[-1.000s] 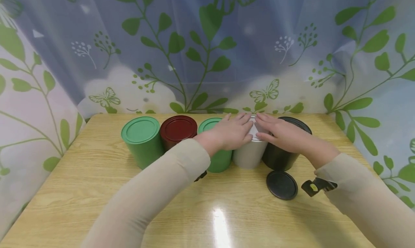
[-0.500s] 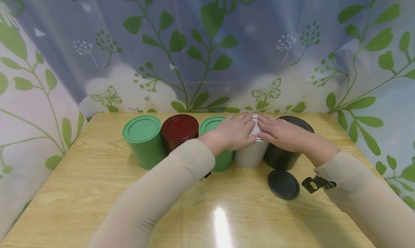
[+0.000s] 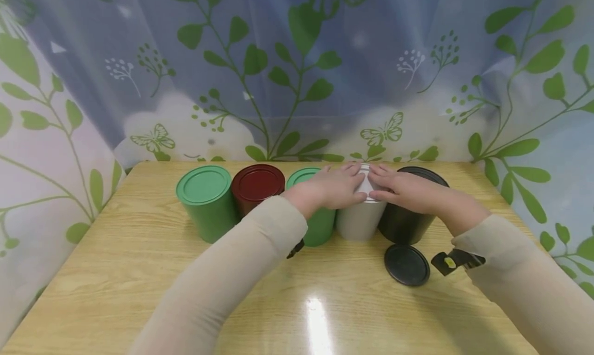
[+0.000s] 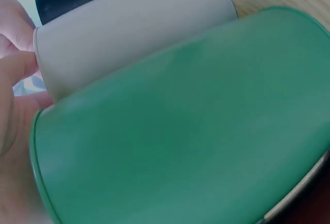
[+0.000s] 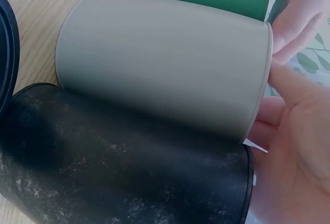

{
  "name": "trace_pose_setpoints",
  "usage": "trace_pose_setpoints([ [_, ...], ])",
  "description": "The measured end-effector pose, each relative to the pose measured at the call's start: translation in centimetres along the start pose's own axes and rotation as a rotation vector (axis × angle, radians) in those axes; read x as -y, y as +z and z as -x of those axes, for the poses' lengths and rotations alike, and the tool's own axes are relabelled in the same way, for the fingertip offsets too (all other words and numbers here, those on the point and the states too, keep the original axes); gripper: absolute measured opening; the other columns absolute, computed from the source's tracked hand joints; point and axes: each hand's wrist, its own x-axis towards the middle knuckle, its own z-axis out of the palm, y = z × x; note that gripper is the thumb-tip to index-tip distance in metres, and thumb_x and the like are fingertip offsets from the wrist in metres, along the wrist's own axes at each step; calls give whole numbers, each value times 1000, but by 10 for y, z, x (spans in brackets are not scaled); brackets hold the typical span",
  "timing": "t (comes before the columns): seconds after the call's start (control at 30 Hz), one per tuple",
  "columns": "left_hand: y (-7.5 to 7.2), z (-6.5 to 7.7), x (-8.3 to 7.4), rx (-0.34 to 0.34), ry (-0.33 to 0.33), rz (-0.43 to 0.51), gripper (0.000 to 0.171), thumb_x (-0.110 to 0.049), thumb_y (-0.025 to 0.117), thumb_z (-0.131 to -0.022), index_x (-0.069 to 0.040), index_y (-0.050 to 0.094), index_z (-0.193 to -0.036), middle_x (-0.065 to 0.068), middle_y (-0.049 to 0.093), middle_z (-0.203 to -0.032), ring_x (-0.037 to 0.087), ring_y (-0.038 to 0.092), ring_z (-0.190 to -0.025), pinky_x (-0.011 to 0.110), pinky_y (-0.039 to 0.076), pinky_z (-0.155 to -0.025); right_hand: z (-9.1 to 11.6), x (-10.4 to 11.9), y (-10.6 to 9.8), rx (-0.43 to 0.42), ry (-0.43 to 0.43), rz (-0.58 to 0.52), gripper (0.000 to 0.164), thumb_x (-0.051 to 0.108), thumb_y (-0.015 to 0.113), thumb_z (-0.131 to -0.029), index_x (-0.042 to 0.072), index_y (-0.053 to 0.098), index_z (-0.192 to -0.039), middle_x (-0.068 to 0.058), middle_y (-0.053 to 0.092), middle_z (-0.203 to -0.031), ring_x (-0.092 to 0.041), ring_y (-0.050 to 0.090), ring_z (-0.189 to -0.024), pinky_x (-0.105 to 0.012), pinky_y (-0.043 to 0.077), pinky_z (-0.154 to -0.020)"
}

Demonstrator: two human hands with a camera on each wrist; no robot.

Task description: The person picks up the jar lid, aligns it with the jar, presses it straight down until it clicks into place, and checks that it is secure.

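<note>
A white canister [image 3: 359, 223] stands upright in a row of canisters, with a white lid [image 3: 365, 188] on its top. My left hand [image 3: 335, 189] rests on the left side of that lid, fingers stretched out. From the other side my right hand [image 3: 408, 190] lies on it too, its fingers close to the left hand's. In the right wrist view, a thumb touches the rim of the white canister [image 5: 160, 64]. A black canister [image 3: 403, 226] stands under my right forearm, its top partly hidden. Left of the white one, a green canister [image 3: 321, 229] is partly covered by my left hand.
A dark red canister [image 3: 258, 184] and another green canister [image 3: 204, 187], both lidded, stand at the row's left. A loose black lid [image 3: 407, 265] lies on the wooden table [image 3: 260, 314] before the black canister. A patterned curtain [image 3: 297, 61] hangs behind.
The camera view has shifted very slightly. Both hands stay on the white lid, with only a tiny change in the fingers; the canisters stand as before.
</note>
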Motion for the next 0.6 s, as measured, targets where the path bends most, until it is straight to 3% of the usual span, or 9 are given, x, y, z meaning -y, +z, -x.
trace_pose_setpoints([
  [0.17,0,2,-3,0,-21,-1,60,-51,26,-99,-23,12,-151,-3,-6,-156,12,-4,-141,49,6,-111,0,3,1,-18,8,3,61,31,45,-99,-6,25,-143,-27,15,-149,-43,8,-137,-56,13,-107],
  [0.37,9,7,-9,-73,-56,-109,65,-55,21,-98,-18,15,-151,0,3,-156,15,3,-142,49,6,-112,6,3,9,-59,48,161,66,41,40,-99,-5,25,-144,-26,18,-149,-40,15,-137,-62,16,-104],
  [0.47,15,9,-9,-101,-59,-145,72,-61,18,-95,-16,15,-151,2,6,-156,16,5,-142,47,8,-112,9,3,12,-56,63,185,67,43,39,-99,-5,26,-144,-25,17,-150,-39,14,-138,-64,14,-103],
  [0.6,20,10,-7,-146,-43,-141,76,-63,25,-93,-14,17,-151,3,8,-156,17,8,-141,46,11,-112,10,6,13,-48,75,199,73,50,37,-98,-5,24,-144,-24,15,-151,-37,12,-138,-62,12,-104],
])
